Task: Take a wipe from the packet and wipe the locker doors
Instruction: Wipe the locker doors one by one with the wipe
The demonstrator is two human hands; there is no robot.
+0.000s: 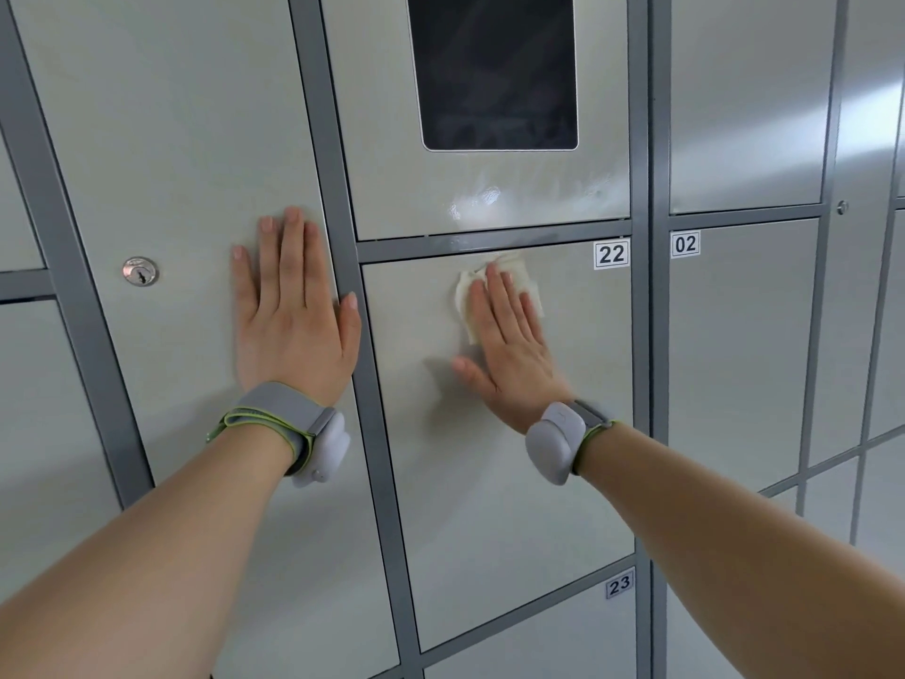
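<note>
While I press door 22 (489, 458), both hands lie flat, fingers straight.
Right hand (509, 350) pins one wipe (526, 281); left hand (294, 311) touches neighbouring door (171, 164).

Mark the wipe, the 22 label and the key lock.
wipe (465, 298): head view, exposed left part.
22 label (611, 254): head view, on the digits.
key lock (140, 272): head view, keyhole centre.

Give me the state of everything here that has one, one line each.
Crumpled white wipe: pressed against pale grey metal door 22.
Right hand: open, flat on the wipe.
Left hand: open, flat on neighbouring door.
Door 22: shut.
Dark rectangular screen: blank.
Round silver lock: no key.
</note>
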